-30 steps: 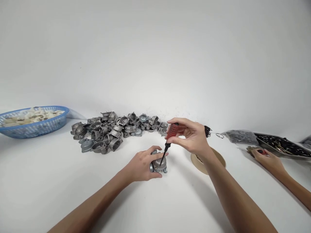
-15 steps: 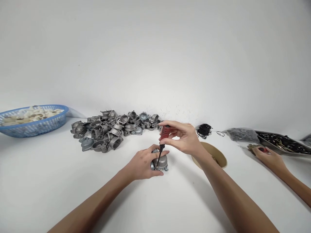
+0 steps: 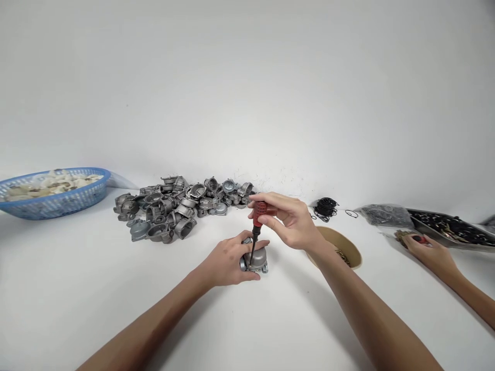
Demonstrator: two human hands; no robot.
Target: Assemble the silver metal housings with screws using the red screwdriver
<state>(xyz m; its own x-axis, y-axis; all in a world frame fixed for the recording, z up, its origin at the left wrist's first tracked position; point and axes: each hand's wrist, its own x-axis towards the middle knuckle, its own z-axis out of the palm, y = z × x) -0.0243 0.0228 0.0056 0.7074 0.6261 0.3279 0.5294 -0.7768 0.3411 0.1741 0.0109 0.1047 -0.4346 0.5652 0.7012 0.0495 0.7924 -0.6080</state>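
My left hand (image 3: pixel 231 259) is closed around a grey metal carburetor bowl part (image 3: pixel 258 257) and holds it against the white table, domed side up. Between the fingers and thumb of my right hand (image 3: pixel 288 219) is a screwdriver (image 3: pixel 260 214) with a red handle and dark shaft. It stands nearly upright, slightly tilted, with its tip down at a small brass-coloured screw on the near edge of the metal part. My left index finger lies beside the shaft. Part of the metal piece is hidden under my left fingers.
A pile of grey metal housings (image 3: pixel 166 208) lies behind my hands. At left is a blue basket (image 3: pixel 77 195) of pale pieces. On the right are a tan bowl (image 3: pixel 356 252), black rings (image 3: pixel 325 207), a tray of dark parts (image 3: pixel 460 229) and another person's hand (image 3: pixel 433 252) with a red-handled tool.
My right fingers have shifted on the red handle, which has turned a little. My left hand and the metal part stay in place.
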